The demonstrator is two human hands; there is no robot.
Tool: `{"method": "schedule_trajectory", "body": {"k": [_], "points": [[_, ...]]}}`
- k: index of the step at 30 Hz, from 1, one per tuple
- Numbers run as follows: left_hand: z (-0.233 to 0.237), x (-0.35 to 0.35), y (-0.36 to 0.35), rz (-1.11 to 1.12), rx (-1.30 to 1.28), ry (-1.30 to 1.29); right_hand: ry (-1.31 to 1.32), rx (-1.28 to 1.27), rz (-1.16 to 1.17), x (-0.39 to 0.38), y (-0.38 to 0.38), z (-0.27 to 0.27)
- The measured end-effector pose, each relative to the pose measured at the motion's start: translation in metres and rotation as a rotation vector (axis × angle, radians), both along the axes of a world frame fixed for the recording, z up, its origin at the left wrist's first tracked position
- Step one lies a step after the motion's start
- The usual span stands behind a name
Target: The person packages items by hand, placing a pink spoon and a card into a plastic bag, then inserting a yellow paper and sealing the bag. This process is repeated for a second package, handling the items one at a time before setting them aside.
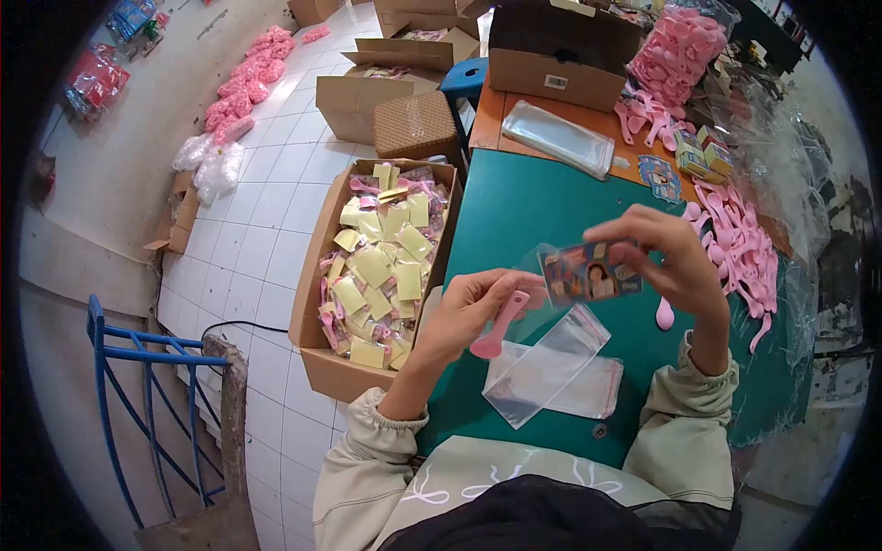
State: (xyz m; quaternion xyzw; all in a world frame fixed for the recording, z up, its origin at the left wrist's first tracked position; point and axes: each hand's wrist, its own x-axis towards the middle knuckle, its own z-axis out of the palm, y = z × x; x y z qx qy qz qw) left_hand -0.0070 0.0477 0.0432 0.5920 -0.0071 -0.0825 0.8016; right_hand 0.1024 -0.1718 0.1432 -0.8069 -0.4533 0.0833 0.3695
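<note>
My left hand (469, 308) holds a pink plastic spoon (497, 329) by its handle, bowl end pointing down. My right hand (666, 257) pinches a clear bag holding a printed picture card (588, 274), lifted above the green table (524, 207). The spoon's handle tip nearly touches the bag's left edge. Under both hands lie a couple of empty clear bags (551, 367) flat on the table. One loose pink spoon (665, 314) rests just below my right hand.
A cardboard box (317, 285) of filled yellow-carded packets stands left of the table on the tiled floor. A stack of clear bags (558, 138), card packs (703, 151), a heap of pink spoons (740, 248) and a bagful of them (675, 50) crowd the far right. More boxes stand behind.
</note>
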Motion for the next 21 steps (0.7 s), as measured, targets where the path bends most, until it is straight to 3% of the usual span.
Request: {"method": "schedule_trajectory", "body": {"k": [1,8,11,15,18,21], "points": [[0.002,-0.002,0.000,-0.010,0.002,-0.008,-0.038,-0.105,0.024,-0.003,0.002,0.004],[-0.002,-0.008,0.002,-0.146,0.148,0.004,-0.141,-0.037,0.107,-0.017,0.013,-0.005],[0.002,-0.009,0.000,-0.171,0.139,-0.003,-0.123,-0.023,-0.002,-0.029,0.017,-0.008],[-0.005,-0.009,-0.007,-0.168,0.107,-0.131,0.057,-0.064,0.080,-0.036,0.025,-0.022],[-0.007,-0.010,-0.008,-0.224,0.064,-0.015,0.162,-0.064,0.067,-0.039,0.030,-0.038],[-0.006,-0.013,-0.006,-0.157,0.289,-0.093,0.053,-0.039,0.244,-0.035,0.023,-0.048]]}}
